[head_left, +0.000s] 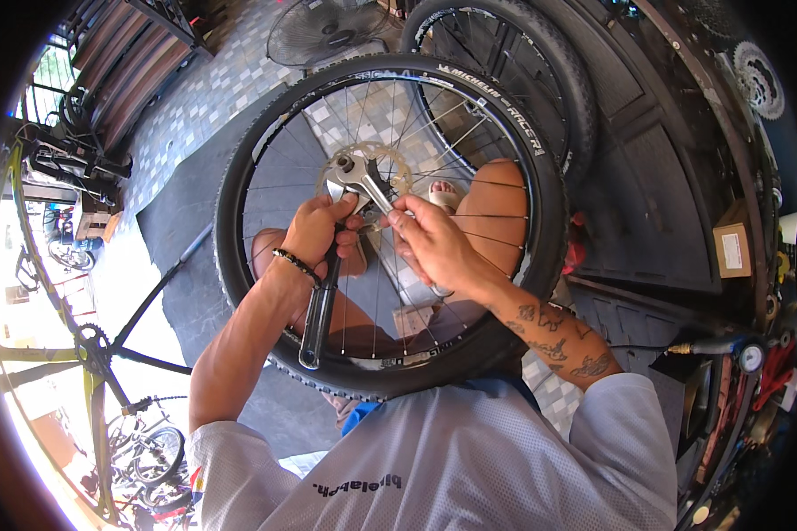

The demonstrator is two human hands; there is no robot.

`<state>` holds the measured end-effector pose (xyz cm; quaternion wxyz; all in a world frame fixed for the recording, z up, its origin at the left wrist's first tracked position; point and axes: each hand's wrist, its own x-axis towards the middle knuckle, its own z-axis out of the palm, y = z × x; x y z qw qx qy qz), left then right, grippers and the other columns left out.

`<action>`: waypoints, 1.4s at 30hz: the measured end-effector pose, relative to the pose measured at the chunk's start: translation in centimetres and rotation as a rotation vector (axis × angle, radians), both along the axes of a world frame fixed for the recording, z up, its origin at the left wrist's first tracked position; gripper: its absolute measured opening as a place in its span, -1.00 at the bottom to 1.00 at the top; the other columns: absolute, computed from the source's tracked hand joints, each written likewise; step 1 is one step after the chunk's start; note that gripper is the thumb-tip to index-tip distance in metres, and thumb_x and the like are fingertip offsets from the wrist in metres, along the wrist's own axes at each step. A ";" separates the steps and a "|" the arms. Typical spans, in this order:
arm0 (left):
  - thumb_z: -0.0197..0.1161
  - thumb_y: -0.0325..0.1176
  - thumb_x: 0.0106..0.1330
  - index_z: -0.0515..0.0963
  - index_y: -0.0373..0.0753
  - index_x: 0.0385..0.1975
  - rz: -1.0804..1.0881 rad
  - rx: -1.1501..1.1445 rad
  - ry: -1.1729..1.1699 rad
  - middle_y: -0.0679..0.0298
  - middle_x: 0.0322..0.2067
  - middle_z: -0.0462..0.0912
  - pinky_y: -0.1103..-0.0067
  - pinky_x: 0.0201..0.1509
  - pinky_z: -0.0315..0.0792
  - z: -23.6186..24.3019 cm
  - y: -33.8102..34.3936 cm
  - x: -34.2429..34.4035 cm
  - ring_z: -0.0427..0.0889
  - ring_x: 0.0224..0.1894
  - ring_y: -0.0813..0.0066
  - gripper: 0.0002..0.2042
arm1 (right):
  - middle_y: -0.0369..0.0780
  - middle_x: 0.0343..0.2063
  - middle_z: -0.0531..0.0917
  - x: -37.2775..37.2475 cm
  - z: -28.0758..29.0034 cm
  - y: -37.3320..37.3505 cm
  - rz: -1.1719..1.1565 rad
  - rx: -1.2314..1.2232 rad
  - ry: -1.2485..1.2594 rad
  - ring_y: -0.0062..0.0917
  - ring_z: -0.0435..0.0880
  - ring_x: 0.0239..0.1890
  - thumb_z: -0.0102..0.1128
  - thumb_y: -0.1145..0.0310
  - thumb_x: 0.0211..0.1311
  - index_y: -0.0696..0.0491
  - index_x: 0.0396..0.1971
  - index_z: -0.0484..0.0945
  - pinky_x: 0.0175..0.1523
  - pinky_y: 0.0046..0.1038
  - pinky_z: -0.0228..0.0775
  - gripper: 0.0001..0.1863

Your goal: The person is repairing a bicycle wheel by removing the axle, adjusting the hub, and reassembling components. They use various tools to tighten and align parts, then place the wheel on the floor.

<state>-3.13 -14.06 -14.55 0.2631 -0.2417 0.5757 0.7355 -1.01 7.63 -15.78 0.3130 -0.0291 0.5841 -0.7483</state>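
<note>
A bicycle wheel with a black tire (232,230) lies across my bent legs (493,195), with spokes and a disc rotor (399,174) around the hub (346,165). My left hand (319,232) is closed on a long black-handled wrench (314,323), thumb near its silver head, the handle angled down over the spokes. My right hand (429,243) grips a silver wrench (372,184) whose head sits at the hub, crossing the other wrench's head. The exact fit of each jaw on the hub is too small to tell.
A second wheel (581,106) lies beyond, beside a fan (328,34). A yellow bike frame (13,203) and other bicycles (155,456) are at the left. A dark mat (173,243) covers part of the tiled floor. A cardboard box (731,248) and a gauge (751,358) are at right.
</note>
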 end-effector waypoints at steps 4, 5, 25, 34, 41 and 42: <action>0.21 -0.30 0.62 0.45 -0.22 -0.20 0.072 -0.014 0.025 0.34 -0.42 0.51 0.66 -0.60 0.30 -0.5 1.1 0.5 0.38 -0.58 0.69 -0.84 | -0.39 -0.62 0.35 1.9 0.0 -2.3 -0.135 -0.020 -0.010 -0.73 0.23 -0.83 -0.12 0.27 0.75 0.13 -0.04 0.40 -0.77 -0.58 0.12 -0.78; 0.21 -0.30 0.61 0.44 -0.23 -0.22 0.097 -0.013 0.025 0.33 -0.43 0.52 0.65 -0.61 0.30 -0.7 1.3 0.7 0.38 -0.59 0.67 -0.82 | -0.39 -0.62 0.34 2.3 0.0 -2.8 -0.159 -0.033 -0.002 -0.73 0.23 -0.83 -0.11 0.27 0.75 0.12 -0.03 0.39 -0.76 -0.58 0.13 -0.79; 0.12 -0.23 0.65 0.41 -0.35 0.21 0.002 0.303 0.248 0.17 -0.05 0.60 0.46 -0.03 0.56 10.3 7.2 6.0 0.63 -0.09 0.42 -0.66 | -0.25 -0.17 0.65 8.9 4.2 0.8 -0.380 -0.104 0.180 -0.72 0.61 -0.38 0.50 0.30 0.38 0.09 0.30 0.19 -0.40 -0.63 0.40 -0.29; 0.19 -0.10 0.59 0.37 -0.38 0.48 -0.122 -0.158 0.990 -0.03 0.42 0.48 0.16 0.55 0.26 15.5 5.5 3.5 0.41 0.50 0.10 -0.39 | -0.17 -0.09 0.57 0.5 16.6 17.0 -0.944 0.624 1.013 -0.59 0.59 -0.17 0.37 0.40 0.31 0.07 0.42 0.27 -0.14 -0.46 0.53 -0.28; 0.18 -0.12 0.60 0.54 -0.26 0.26 0.031 -0.188 0.766 0.15 0.21 0.64 0.36 0.25 0.45 9.2 -2.0 6.0 0.61 0.23 0.34 -0.59 | 0.17 -0.02 0.77 -11.9 24.0 39.2 -1.164 1.315 0.411 -0.06 0.80 0.06 0.44 0.02 0.18 0.37 0.23 0.50 0.17 -0.20 0.58 -0.20; 0.19 -0.13 0.60 0.54 -0.26 0.25 0.033 -0.166 0.747 0.17 0.19 0.65 0.37 0.24 0.46 8.7 -2.6 6.3 0.62 0.21 0.36 -0.60 | 0.14 -0.04 0.78 -12.8 23.8 40.9 -1.091 1.326 0.383 -0.08 0.80 0.06 0.44 0.01 0.16 0.35 0.15 0.57 0.16 -0.21 0.59 -0.25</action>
